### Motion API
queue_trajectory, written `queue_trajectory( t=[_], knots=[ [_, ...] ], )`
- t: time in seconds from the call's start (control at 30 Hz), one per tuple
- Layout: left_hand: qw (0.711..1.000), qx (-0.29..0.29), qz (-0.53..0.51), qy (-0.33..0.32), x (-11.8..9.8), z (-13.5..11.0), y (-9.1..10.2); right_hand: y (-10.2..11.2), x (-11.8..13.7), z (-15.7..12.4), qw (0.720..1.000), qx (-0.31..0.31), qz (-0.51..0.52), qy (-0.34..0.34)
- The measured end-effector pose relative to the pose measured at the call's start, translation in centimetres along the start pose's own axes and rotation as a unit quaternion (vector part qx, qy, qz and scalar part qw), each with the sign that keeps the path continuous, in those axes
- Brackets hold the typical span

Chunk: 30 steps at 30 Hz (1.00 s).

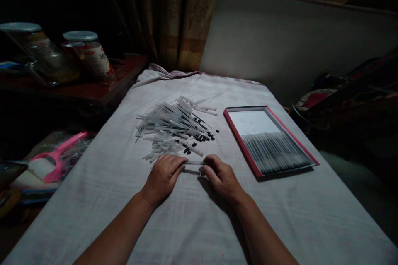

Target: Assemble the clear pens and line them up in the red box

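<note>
Between my two hands a slim translucent pen (195,162) lies level, just above the cloth. My left hand (166,174) pinches its left end, and my right hand (221,177) grips the other end; the fingers hide both tips. Just beyond them spreads a loose heap of clear pen barrels and refills (168,122). Small black caps or plugs (203,136) are scattered along the heap's right side. To the right, a shallow pink-edged box (244,149) holds a row of pens (278,153) laid side by side, dark ends toward me.
A pale checked cloth (192,223) covers the table. On a dark red side table (124,75) at the left stand a lidded jar (91,56) and a glass jug (49,56). A pink-handled object (59,155) lies lower left. A curtain (186,16) hangs behind.
</note>
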State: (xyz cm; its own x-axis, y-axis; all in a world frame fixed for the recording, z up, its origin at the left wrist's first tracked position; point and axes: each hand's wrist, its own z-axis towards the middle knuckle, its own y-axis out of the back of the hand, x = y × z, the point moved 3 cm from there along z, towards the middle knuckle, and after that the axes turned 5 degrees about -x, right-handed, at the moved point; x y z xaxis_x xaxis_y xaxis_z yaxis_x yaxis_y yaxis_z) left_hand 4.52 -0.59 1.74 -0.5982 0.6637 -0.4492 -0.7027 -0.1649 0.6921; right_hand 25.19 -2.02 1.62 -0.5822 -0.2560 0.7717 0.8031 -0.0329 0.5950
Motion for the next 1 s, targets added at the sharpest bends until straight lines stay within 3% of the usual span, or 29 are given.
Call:
queue_trajectory(
  t=[0.7, 1.0],
  knots=[
    [0.999, -0.012, -0.031, -0.011, -0.2, 0.1, 0.1, 0.1, 0.4, -0.3, 1.0, -0.009, 0.013, 0.007],
    [0.997, -0.028, -0.057, -0.042, -0.4, -0.1, 0.2, -0.4, 0.0, -0.9, 0.998, -0.04, 0.042, -0.035]
  ],
)
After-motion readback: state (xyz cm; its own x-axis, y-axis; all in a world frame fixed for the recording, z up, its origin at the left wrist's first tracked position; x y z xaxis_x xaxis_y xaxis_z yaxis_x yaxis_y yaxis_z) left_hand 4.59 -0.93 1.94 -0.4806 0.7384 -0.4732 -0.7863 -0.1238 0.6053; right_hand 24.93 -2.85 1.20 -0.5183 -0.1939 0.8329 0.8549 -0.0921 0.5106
